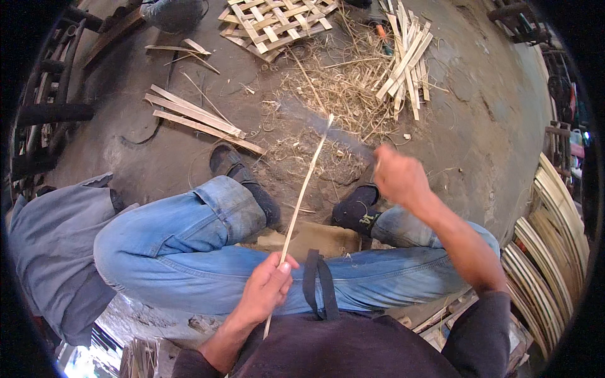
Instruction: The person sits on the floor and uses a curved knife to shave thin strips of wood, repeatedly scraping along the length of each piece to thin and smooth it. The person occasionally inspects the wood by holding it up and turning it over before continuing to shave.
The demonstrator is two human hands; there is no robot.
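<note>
A long, thin pale bamboo strip [306,183] slants up and away from my lap. My left hand [267,286] is closed around its lower part, with the thumb lying along it. The strip's lower end passes below that hand toward my dark shirt. My right hand [401,176] is a fist over my right foot, gripping a knife [354,145] whose handle the fingers hide. Its grey blade is smeared by motion and reaches left past the strip's far end. Whether blade and strip touch, I cannot tell.
Thin shavings [353,94] lie heaped on the floor ahead. Split bamboo slats [406,60] lie at their right, more slats [195,118] at the left. A woven bamboo lattice [274,22] is at the far edge. Curved bamboo lengths [548,252] stand at the right, a grey cloth [60,246] at the left.
</note>
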